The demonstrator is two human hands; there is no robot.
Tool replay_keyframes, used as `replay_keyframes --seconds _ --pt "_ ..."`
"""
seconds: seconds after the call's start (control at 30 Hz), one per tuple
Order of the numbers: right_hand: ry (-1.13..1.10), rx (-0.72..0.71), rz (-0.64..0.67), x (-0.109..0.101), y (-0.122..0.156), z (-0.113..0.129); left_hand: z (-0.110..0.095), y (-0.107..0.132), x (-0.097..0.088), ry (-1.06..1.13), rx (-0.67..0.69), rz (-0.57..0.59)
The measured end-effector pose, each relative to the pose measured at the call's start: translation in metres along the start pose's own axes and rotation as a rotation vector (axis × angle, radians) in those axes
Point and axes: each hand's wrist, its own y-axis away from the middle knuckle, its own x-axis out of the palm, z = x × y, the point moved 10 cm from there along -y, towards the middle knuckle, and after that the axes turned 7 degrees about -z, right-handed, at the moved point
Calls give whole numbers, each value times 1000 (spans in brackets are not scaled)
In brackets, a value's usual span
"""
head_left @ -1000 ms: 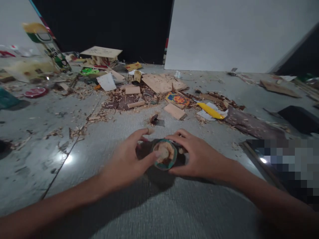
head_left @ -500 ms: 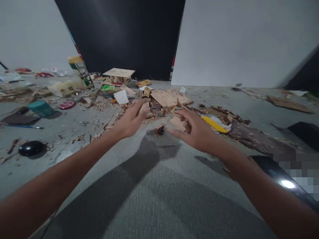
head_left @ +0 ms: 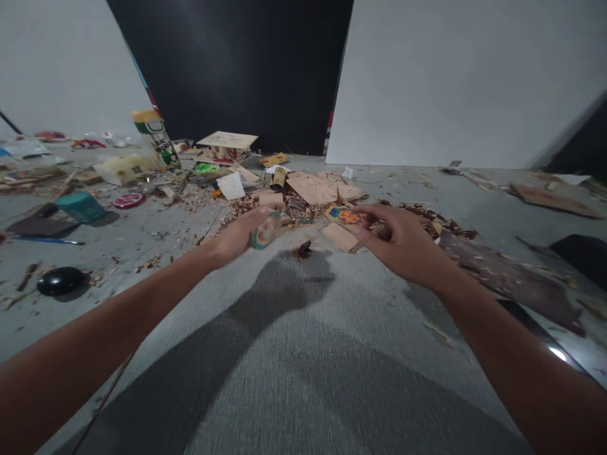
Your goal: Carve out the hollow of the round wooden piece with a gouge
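One round piece, with a teal rim and a pale brown face, is in the left hand, at its two o'clock side; the fingers are bent around it, and it is tilted and raised above the concrete floor. The picture is a little blurred at this place. The right hand has its fingers curved, and the tip of its thumb stands apart from them. Something brownish shows in the hollow of this hand, but I cannot tell if it is being held.

At ten o'clock from the right hand, near its fingertips, is a painted piece of blue, yellow and red; whether they touch I cannot tell. A flat wooden piece lies at nine o'clock from the same hand. Between the two hands, a dark brown scrap is on the floor. From the left hand, a teal block sits toward nine o'clock, a shiny black oval thing toward eight, and a leaning container with yellow top toward ten.
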Motion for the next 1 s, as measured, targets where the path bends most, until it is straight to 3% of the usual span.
replay_keyframes --seconds 0.13,0.23,0.37,0.5,0.63,0.77,0.9,1.0 --pt "-573 144 -50 0 6 9 0 21 55 414 -213 149" --pt "-1089 258 -67 8 13 21 -3 47 108 950 -454 365" --pt "-1403 349 88 27 23 45 -3 71 142 1170 -548 533" --pt "-1487 378 130 31 30 53 6 79 147 1230 -607 545" --pt "-1517 395 114 34 34 52 2 81 149 1276 -592 578" --pt "-1440 298 158 36 35 58 -3 83 152 1283 -584 582" --pt "-1295 120 -63 6 29 57 -3 80 148 1290 -582 536" --pt "-1333 161 -126 -3 31 55 -2 78 143 1278 -587 484"
